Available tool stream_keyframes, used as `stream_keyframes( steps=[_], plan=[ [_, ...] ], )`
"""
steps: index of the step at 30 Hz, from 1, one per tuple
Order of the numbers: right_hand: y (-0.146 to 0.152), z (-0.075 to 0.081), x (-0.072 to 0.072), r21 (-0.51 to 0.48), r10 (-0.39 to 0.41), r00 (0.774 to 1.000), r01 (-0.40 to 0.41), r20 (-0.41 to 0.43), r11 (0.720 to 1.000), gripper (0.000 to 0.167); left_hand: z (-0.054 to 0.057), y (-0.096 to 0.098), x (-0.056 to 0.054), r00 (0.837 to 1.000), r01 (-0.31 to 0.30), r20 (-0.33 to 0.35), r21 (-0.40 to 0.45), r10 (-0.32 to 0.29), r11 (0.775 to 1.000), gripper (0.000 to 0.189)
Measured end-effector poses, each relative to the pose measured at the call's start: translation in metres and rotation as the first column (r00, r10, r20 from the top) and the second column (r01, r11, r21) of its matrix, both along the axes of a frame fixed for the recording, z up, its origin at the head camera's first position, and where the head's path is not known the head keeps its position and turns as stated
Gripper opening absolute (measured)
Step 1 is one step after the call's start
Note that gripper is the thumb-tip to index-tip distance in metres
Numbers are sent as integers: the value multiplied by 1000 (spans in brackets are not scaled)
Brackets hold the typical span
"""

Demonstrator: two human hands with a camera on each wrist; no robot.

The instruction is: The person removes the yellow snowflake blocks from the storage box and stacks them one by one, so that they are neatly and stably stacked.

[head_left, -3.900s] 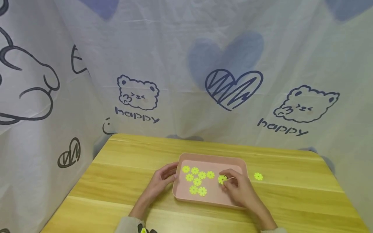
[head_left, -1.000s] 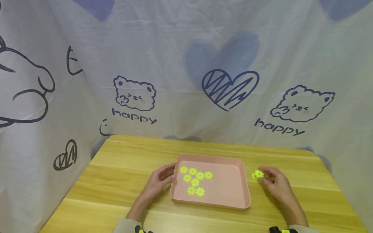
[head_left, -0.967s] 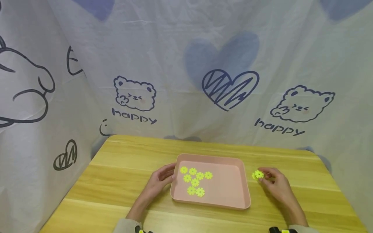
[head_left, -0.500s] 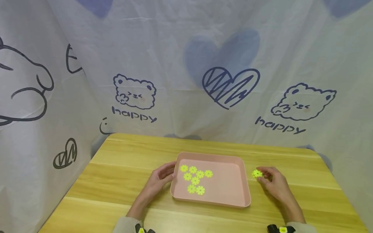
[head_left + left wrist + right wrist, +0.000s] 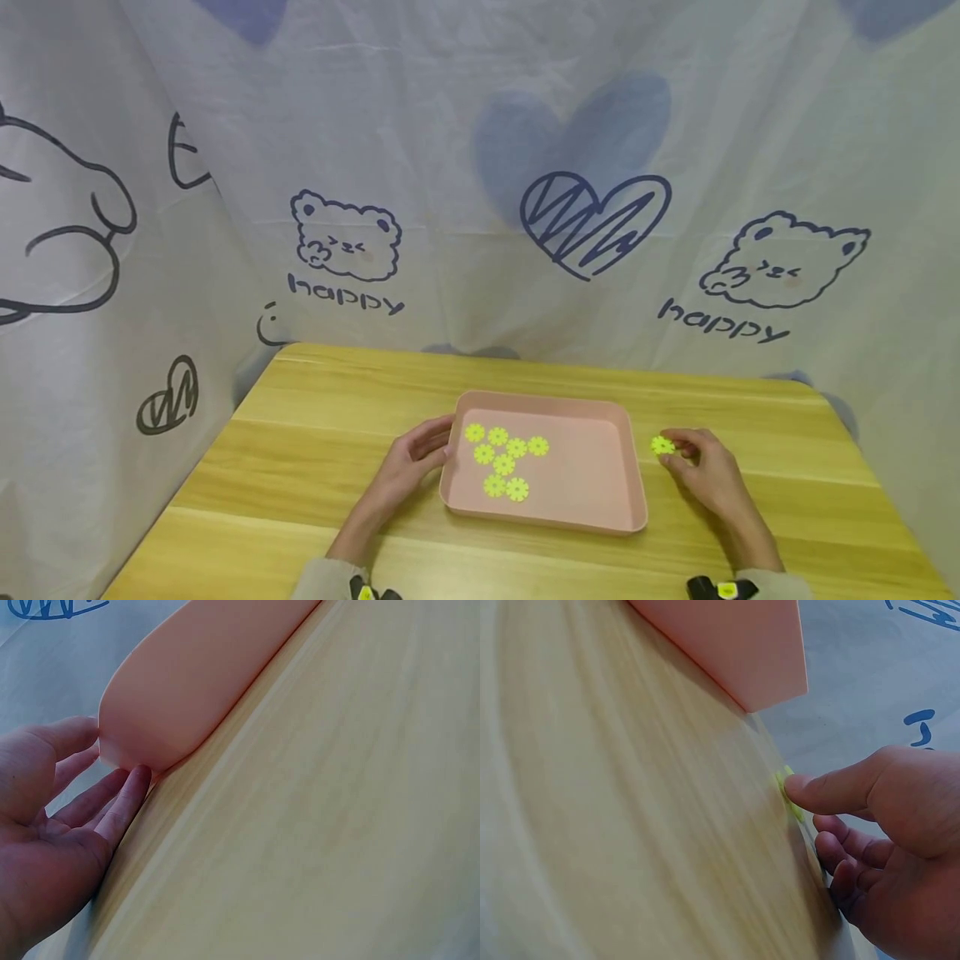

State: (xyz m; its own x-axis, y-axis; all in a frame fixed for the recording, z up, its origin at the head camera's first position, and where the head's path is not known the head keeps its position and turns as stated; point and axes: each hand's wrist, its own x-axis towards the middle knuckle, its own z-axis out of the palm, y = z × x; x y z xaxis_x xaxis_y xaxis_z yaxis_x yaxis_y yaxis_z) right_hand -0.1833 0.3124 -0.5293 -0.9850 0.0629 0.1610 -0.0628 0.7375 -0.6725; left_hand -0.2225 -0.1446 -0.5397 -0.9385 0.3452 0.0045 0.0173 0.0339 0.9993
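My right hand [image 5: 708, 472] pinches yellow notched, flower-shaped plastic discs [image 5: 662, 445] just right of the tray, low over the tabletop. Two discs seem to lie one on the other there, though the lower one is mostly hidden. In the right wrist view the thumb presses on the yellow edge [image 5: 789, 791]. My left hand [image 5: 411, 463] touches the left wall of the pink tray [image 5: 588, 471], its fingers fairly straight. In the left wrist view the fingertips meet the tray's corner [image 5: 124, 746]. Several matching discs [image 5: 504, 464] lie flat in the tray's left half.
The wooden table [image 5: 322, 417] has rounded far corners. Behind it hangs a white printed curtain [image 5: 450, 167] with bears and hearts, and more curtain [image 5: 67, 400] falls on the left. Dark wrist devices [image 5: 722, 588] sit near the sleeves.
My right hand took a disc from the tray and moved right, to the loose disc on the table. The two discs then came together into one overlapping shape. The left hand stayed at the tray.
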Motion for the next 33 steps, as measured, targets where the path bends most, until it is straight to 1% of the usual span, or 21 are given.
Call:
stream_keyframes(
  steps=[5, 9, 14, 21, 26, 33],
  plan=[
    [2, 1, -2, 4, 4, 1000, -4, 4, 1000, 38, 1, 1, -2, 1000, -7, -11, -9, 7, 1000, 49],
    [1, 1, -3, 11, -1, 1000, 0, 9, 1000, 37, 1, 1, -2, 1000, -1, -17, 2, 1, 1000, 49],
    [0, 1, -4, 11, -2, 1000, 2, 15, 1000, 36, 0, 0, -1, 1000, -1, -14, 12, 1, 1000, 50],
    [-2, 0, -4, 7, 6, 1000, -6, 28, 1000, 36, -1, -1, 0, 1000, -14, -6, 5, 14, 1000, 49],
    [-1, -1, -2, 16, -1, 999, 0, 49, 1000, 35, 0, -1, 0, 1000, 0, -8, 2, 0, 1000, 50],
    [0, -2, -2, 8, -3, 999, 3, 36, 1000, 36, 0, -1, -1, 999, 20, -30, 3, -20, 1000, 51]
  ],
)
